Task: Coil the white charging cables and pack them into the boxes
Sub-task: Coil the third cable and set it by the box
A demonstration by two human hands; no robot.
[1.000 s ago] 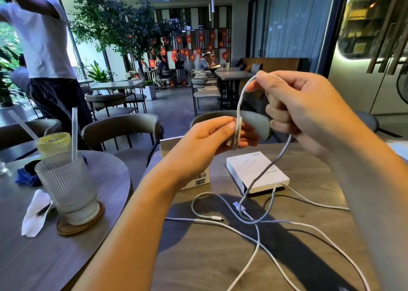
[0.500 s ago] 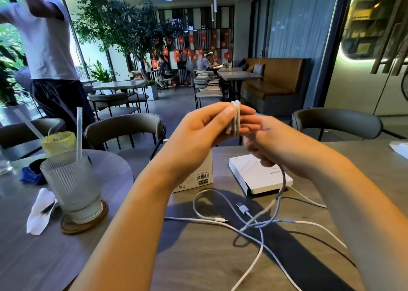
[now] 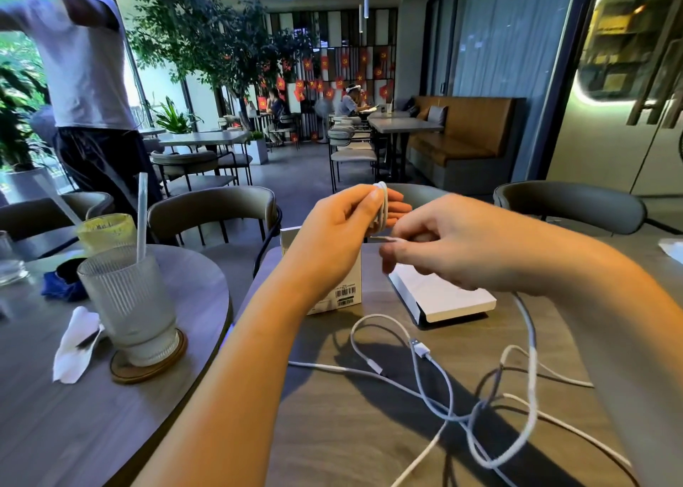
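My left hand [image 3: 345, 229] pinches a small coil of white charging cable [image 3: 382, 205] held up above the table. Just to its right, my right hand [image 3: 451, 246] grips the same cable's free run, which drops from under that hand down to the tabletop. Loose white cables [image 3: 447, 383] lie tangled on the wooden table, with a USB plug [image 3: 420, 348] and a smaller plug [image 3: 376, 367] showing. A flat white box [image 3: 447, 300] lies behind the tangle. An upright white box with a barcode [image 3: 342, 294] stands partly hidden behind my left wrist.
To the left, a round table [image 3: 74, 412] carries a ribbed glass with a straw [image 3: 127, 301] on a coaster, a napkin [image 3: 72, 342] and a second cup [image 3: 105, 229]. Chairs [image 3: 212, 209] stand behind both tables. A person [image 3: 85, 80] stands at the far left.
My right hand came down from above the coil to a spot level with and beside it, carrying the cable with it. The coil in my left hand gained a turn. The tangle on the table shifted.
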